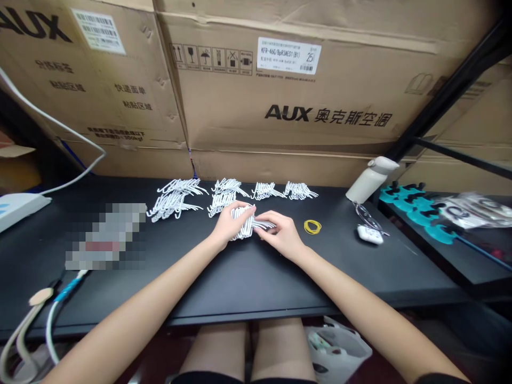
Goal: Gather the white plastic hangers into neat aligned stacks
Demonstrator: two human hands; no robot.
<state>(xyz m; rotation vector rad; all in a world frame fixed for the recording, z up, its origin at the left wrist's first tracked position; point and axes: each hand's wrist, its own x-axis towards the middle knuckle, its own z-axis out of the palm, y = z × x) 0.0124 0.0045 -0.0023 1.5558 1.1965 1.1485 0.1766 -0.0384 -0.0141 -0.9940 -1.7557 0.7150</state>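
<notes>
A bundle of white wire hooks (243, 223) is gripped in my left hand (229, 225), low over the black table, with the thumb across its top. From the other side, my right hand (283, 233) has its curled fingers on the straight ends of the same bundle. Beyond my hands lie more piles of similar hooks: a large pile at the left (174, 202), one partly behind my left hand (224, 200), and two smaller ones, a middle pile (264, 191) and a right pile (300, 190). Yellow rubber bands (312, 227) lie to the right of my right hand.
Large cardboard boxes (320, 128) stand along the back of the black table (256, 282). A pixelated object (108, 237) with a cable is at left. A pale bottle (372, 178) and a white earphone case (370, 234) are at right, beside a shelf with teal items (416, 208).
</notes>
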